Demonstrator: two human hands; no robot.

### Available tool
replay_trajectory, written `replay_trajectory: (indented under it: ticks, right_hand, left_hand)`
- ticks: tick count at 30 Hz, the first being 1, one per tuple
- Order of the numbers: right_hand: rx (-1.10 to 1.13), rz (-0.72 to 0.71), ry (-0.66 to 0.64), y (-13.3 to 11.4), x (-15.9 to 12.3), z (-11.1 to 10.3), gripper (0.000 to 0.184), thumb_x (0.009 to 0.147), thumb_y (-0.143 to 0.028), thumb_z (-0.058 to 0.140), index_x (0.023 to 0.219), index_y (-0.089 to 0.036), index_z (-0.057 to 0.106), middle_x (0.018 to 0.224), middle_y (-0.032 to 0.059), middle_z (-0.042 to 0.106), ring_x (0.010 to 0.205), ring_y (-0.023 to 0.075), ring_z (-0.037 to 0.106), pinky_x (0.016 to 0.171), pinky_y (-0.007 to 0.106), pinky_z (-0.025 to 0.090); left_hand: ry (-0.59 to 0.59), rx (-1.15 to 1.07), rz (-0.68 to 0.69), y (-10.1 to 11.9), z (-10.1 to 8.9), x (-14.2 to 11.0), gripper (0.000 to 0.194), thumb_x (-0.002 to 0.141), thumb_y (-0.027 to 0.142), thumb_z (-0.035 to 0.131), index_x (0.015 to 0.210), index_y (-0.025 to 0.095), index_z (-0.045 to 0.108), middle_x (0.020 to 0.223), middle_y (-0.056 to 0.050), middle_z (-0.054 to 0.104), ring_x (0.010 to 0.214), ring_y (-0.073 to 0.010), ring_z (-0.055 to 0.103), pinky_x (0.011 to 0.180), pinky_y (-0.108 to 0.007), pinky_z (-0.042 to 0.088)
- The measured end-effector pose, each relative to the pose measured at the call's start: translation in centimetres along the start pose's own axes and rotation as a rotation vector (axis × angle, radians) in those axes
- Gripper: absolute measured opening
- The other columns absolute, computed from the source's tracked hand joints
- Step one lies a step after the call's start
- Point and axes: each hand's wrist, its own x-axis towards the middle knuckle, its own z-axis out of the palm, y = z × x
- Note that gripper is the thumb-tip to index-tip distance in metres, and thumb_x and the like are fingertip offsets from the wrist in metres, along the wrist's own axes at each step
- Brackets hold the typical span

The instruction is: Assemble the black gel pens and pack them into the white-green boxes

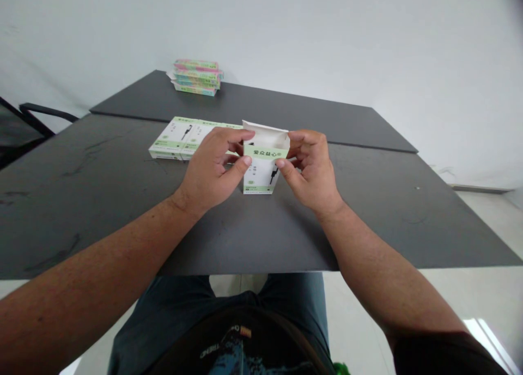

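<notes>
A white and green cardboard box (260, 170) stands upright on the dark table in front of me, its top flap raised and its mouth open toward me. My left hand (216, 165) grips the box's left side, thumb on the front and fingers at the upper edge. On the opposite side, my right hand (312, 170) pinches the right edge, thumb on the front face and fingers behind. What lies inside the box is mostly hidden. Behind my left hand, several matching boxes (174, 136) lie flat side by side, partly covered by that hand.
A stack of pink and green boxes (196, 78) sits on the far table (294, 105) near the wall. The near table (388, 211) ends just before my lap. A black chair armrest (49, 111) stands at the left.
</notes>
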Motion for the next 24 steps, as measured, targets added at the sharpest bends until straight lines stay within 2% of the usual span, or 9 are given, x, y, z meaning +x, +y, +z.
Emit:
replay_trajectory:
  ticks: [4, 9, 16, 21, 24]
  right_hand:
    - [0.026, -0.003, 0.001, 0.1, 0.0, 0.1, 0.044, 0.109, -0.047, 0.077, 0.144, -0.037, 0.053, 0.125, 0.0032, 0.074, 0.099, 0.0195, 0.077, 0.076, 0.034, 0.065]
    - [0.045, -0.021, 0.001, 0.3, 0.1, 0.1, 0.042, 0.109, -0.045, 0.076, 0.145, -0.037, 0.054, 0.124, 0.0027, 0.074, 0.101, 0.0196, 0.076, 0.080, 0.035, 0.065]
    - [0.021, -0.035, -0.001, 0.8, 0.0, 0.2, 0.042, 0.109, -0.043, 0.075, 0.146, -0.035, 0.057, 0.125, 0.0032, 0.073, 0.099, 0.0188, 0.075, 0.078, 0.034, 0.064]
    - [-0.073, -0.083, -0.004, 0.3, 0.3, -0.2, 0.033, 0.109, -0.038, 0.074, 0.142, -0.034, 0.068, 0.130, 0.0050, 0.075, 0.099, 0.0192, 0.075, 0.077, 0.033, 0.065]
    - [-0.107, -0.138, 0.030, -0.3, 0.7, -0.5, 0.024, 0.110, -0.036, 0.073, 0.134, -0.033, 0.074, 0.139, 0.0065, 0.075, 0.102, 0.0200, 0.075, 0.081, 0.036, 0.066]
  left_hand:
    - [-0.029, 0.025, 0.037, -0.3, 0.0, 0.1, 0.044, 0.102, 0.027, 0.075, 0.146, 0.031, 0.070, 0.136, -0.011, 0.068, 0.105, -0.0231, 0.070, 0.081, -0.037, 0.070]
    - [-0.017, 0.122, 0.128, 0.4, -0.2, 0.3, 0.047, 0.103, 0.023, 0.072, 0.150, 0.031, 0.069, 0.136, -0.010, 0.070, 0.102, -0.0219, 0.071, 0.081, -0.036, 0.068]
    - [-0.052, 0.210, 0.162, 0.5, -0.5, 0.5, 0.058, 0.110, 0.038, 0.067, 0.168, 0.033, 0.059, 0.142, -0.013, 0.071, 0.107, -0.0258, 0.072, 0.088, -0.042, 0.070]
    - [-0.054, 0.280, 0.174, 0.5, -0.7, 0.6, 0.050, 0.110, 0.036, 0.066, 0.159, 0.030, 0.067, 0.136, -0.012, 0.075, 0.109, -0.0250, 0.073, 0.091, -0.042, 0.070]
    - [-0.035, 0.316, 0.214, 1.2, -1.0, 0.9, 0.041, 0.111, 0.034, 0.067, 0.151, 0.030, 0.073, 0.139, -0.010, 0.078, 0.122, -0.0277, 0.075, 0.103, -0.049, 0.069]
